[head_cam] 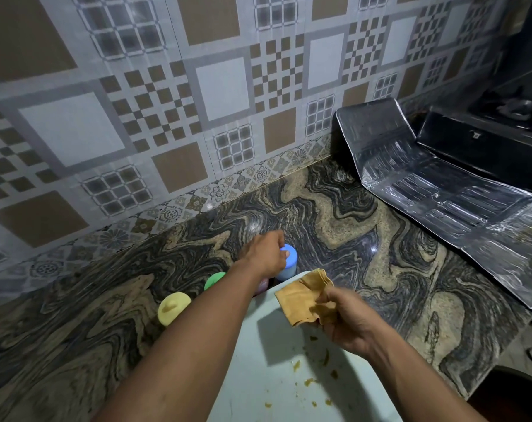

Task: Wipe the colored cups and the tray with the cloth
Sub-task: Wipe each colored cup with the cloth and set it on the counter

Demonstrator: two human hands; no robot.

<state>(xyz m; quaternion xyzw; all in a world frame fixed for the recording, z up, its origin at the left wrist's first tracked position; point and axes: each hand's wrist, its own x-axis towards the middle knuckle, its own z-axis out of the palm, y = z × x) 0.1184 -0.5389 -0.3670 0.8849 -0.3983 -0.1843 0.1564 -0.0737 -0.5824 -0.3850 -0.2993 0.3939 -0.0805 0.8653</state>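
On a glossy counter (349,223) of swirling black and tan stone, a smooth pale tray (276,376) flecked with food crumbs lies nearest. By its far left edge stand rounded plastic cups: a yellow cup (173,309), a green cup (214,280) and a blue cup (289,266). The left hand (266,254), arm stretched forward, curls round the blue cup's top. The right hand (346,321), above the tray, pinches a soft, folded mustard cloth (301,296). Crinkled foil (441,190) lies far right.

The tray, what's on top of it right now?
Brownish crumbs lie scattered on the pale tray. The right hand holds the cloth above its far end. That hand and forearm hide part of its right side.
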